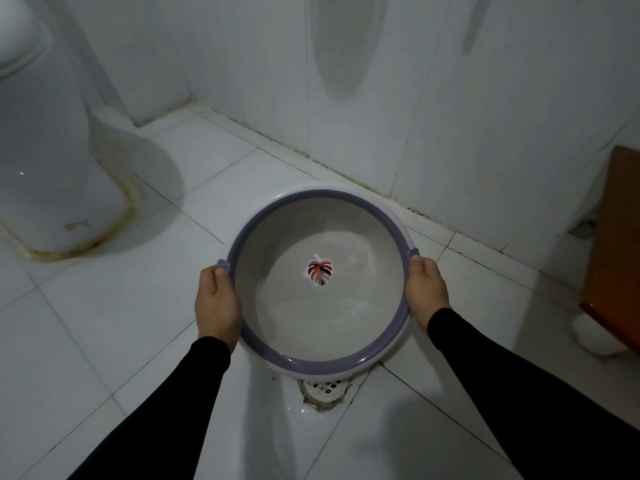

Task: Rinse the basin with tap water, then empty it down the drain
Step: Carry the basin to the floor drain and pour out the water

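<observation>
left hand (pixel 217 304) grips rim at 9 o'clock, fingers curled under | right hand (pixel 426 295) grips rim at 3 o'clock | round grey plastic basin with purple rim (pixel 313 360) held level above white tiled floor (pixel 104 323), shallow water inside | round white floor drain (pixel 325 388) at basin's 6 o'clock | step: emptying, judged | next: tip near edge toward drain

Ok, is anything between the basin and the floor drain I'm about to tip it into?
Nothing visible. The round grey basin with the purple rim, gripped by the left hand and right hand, hangs over bare white tile, and the white floor drain grate sits uncovered just beyond its near edge.
</observation>
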